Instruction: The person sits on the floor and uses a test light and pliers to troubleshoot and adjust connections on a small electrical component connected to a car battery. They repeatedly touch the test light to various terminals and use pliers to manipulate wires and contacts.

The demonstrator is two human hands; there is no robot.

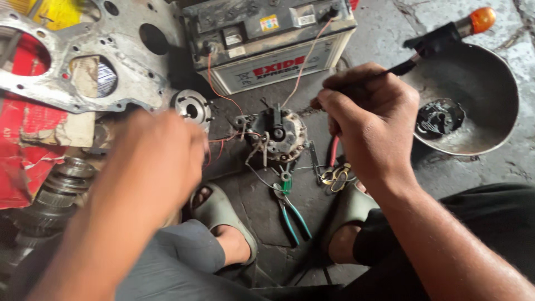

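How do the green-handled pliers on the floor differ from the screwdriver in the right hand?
The pliers lie loose on the floor between the feet; the screwdriver is gripped in the right hand. The pliers have two green handles, the screwdriver one dark handle with an orange end. Both are hand tools.

Both bare hands reach forward from the lower edge of the view, well apart.

The left hand [153,161] is motion-blurred, back uppermost, fingers curled downward; whether it grips anything cannot be told. Its forearm rises from the lower left corner. The right hand [370,120] is sharp, knuckles up, fingers [340,83] pinched closed at the top; its forearm runs in diagonally from the lower right.
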